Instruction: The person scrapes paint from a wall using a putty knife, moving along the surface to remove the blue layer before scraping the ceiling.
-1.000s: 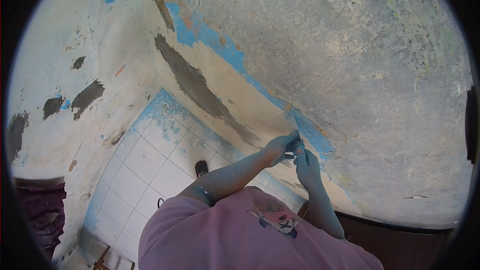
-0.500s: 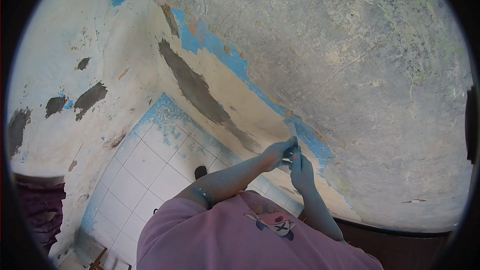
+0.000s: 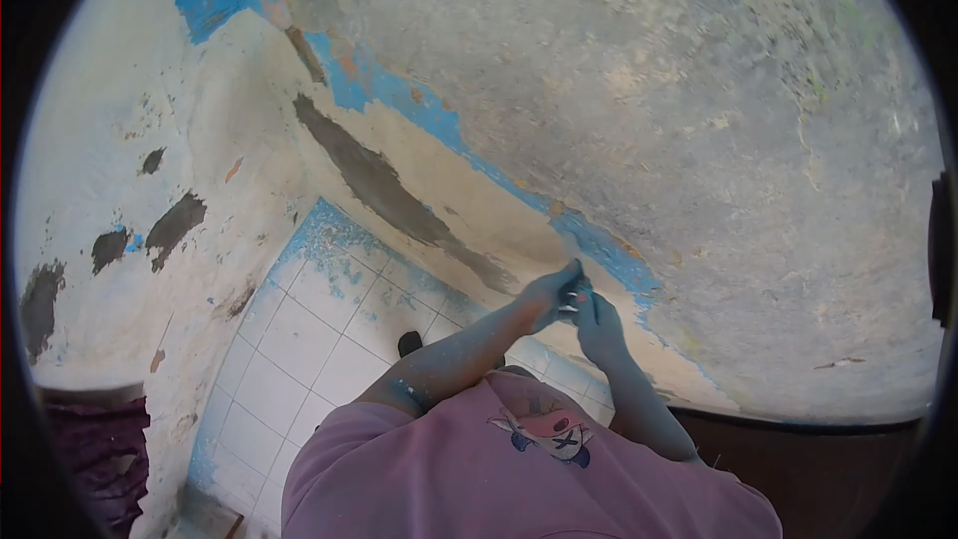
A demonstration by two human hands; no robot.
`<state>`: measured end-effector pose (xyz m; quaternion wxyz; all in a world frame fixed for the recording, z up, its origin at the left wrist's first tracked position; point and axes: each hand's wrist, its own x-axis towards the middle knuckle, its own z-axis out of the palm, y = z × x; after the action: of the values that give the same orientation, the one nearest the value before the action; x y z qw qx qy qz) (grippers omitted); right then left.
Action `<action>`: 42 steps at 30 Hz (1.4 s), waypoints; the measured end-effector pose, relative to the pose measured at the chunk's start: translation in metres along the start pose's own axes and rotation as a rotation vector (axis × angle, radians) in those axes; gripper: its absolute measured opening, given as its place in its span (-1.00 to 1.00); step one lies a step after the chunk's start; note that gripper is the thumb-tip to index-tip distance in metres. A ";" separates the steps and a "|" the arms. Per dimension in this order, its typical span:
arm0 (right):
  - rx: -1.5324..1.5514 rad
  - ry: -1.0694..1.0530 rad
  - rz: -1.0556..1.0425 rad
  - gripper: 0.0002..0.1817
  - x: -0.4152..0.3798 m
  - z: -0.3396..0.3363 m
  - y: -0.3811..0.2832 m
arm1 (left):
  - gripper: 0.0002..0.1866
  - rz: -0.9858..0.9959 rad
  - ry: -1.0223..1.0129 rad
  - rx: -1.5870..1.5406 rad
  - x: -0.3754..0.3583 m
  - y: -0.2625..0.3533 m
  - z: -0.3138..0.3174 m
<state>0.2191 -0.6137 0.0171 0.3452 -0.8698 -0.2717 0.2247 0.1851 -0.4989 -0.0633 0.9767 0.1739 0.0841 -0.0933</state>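
Observation:
My left hand [image 3: 551, 296] is closed, its fingers wrapped round the handle of a scraper [image 3: 572, 248]. The pale, flat blade is blurred and hard to make out against the wall. My right hand [image 3: 601, 327] is closed too, pressed up beside the left at the lower end of the same tool. Most of the handle is hidden by the fingers. Beyond the hands runs a ragged strip of blue paint [image 3: 611, 256] on the wall. Blue dust covers both hands and forearms.
Bare grey wall [image 3: 718, 190] lies above the blue strip, with cream wall [image 3: 479, 205] and a dark patch [image 3: 384, 185] below. Dusty white floor tiles [image 3: 309, 339] meet the walls in a corner. A purple cloth [image 3: 95, 459] hangs at lower left; a dark surface [image 3: 788, 469] is at lower right.
Both hands have drawn slightly left and down the wall, still together on the scraper. The blade shows less distinctly now. The head view has shifted a little.

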 end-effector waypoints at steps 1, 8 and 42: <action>0.102 -0.007 -0.046 -0.51 0.009 0.011 0.016 | -0.57 0.054 0.029 -0.023 -0.001 0.004 -0.004; 0.146 -0.032 -0.010 -0.53 0.004 -0.018 0.022 | -0.57 0.106 0.070 -0.035 0.007 -0.015 0.017; 0.361 -0.605 -0.141 -0.60 0.045 -0.033 0.053 | -0.55 0.514 0.414 -0.117 0.008 -0.036 0.030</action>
<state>0.2888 -0.6334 -0.0088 0.4120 -0.6679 -0.3767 0.4921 0.1896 -0.5446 -0.0486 0.9389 0.1482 0.2391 0.1982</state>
